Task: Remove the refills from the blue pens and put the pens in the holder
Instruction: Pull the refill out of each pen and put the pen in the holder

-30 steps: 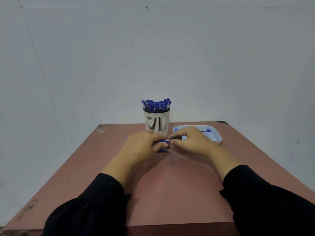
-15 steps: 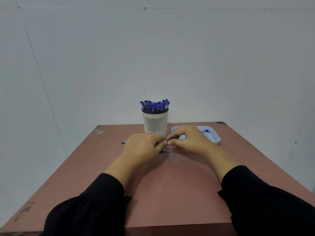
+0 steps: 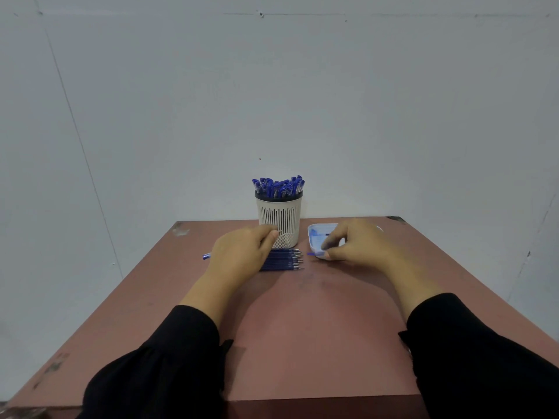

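The left hand [image 3: 242,252] grips a blue pen [image 3: 207,256] over the row of refills [image 3: 284,260] on the tabletop [image 3: 317,328]. The right hand [image 3: 357,241] pinches a small blue part [image 3: 313,254] beside the tray [image 3: 316,234]. The holder [image 3: 279,220] stands behind, full of pens.

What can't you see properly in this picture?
Head view only:
- Pen: only its blue end shows; the left hand covers the rest.
- Refills: their left ends are under that hand; too small to count.
- Tray: the right hand covers most of it.
- The blue bit in the right fingers is too small to name.
- Holder: the pens' lower parts are hidden inside.
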Motion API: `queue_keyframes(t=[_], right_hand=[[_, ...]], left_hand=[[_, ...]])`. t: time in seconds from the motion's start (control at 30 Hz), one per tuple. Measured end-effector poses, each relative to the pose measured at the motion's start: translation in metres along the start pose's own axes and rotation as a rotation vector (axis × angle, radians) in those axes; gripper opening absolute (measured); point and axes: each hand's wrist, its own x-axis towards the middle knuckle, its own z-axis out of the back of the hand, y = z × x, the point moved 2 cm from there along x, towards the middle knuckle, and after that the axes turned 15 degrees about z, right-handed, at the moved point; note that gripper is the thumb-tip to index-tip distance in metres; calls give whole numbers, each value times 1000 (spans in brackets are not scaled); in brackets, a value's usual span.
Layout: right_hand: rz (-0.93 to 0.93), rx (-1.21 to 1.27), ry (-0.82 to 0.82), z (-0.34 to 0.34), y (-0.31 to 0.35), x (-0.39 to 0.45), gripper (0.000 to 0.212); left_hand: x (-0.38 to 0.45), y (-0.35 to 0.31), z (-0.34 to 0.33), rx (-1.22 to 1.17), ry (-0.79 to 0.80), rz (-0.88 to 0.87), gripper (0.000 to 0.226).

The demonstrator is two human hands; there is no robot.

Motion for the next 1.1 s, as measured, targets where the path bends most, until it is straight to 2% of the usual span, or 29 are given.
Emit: queue_keyframes(t=[0.2, 0.43, 0.57, 0.67, 0.8, 0.9, 1.0, 1.07, 1.1], right_hand=[[-52, -212, 115, -1, 1, -1, 27], [-21, -207, 123, -2, 3, -1, 28], [-12, 47, 7, -6, 6, 0, 3], [21, 278, -46, -15, 13, 4, 20], [48, 350, -14, -24, 21, 8, 24], [84, 363, -46, -22, 21, 8, 2], [117, 337, -77, -22, 17, 8, 16], [86, 402, -78, -25, 18, 8, 7], [66, 436, -84, -26, 19, 8, 12]], left_hand=[[-2, -2, -3, 1, -15, -8, 29], [-1, 0, -8, -98, 105, -25, 18], [-3, -5, -14, -155, 116, -192, 23], [-5, -10, -13, -173, 69, -274, 23], [-5, -10, -10, -203, 37, -272, 16], [-6, -12, -10, -197, 53, -250, 15], [-7, -13, -10, -195, 45, -251, 15], [-7, -13, -10, -204, 34, -252, 15], [-6, -12, -10, -207, 30, -251, 15]])
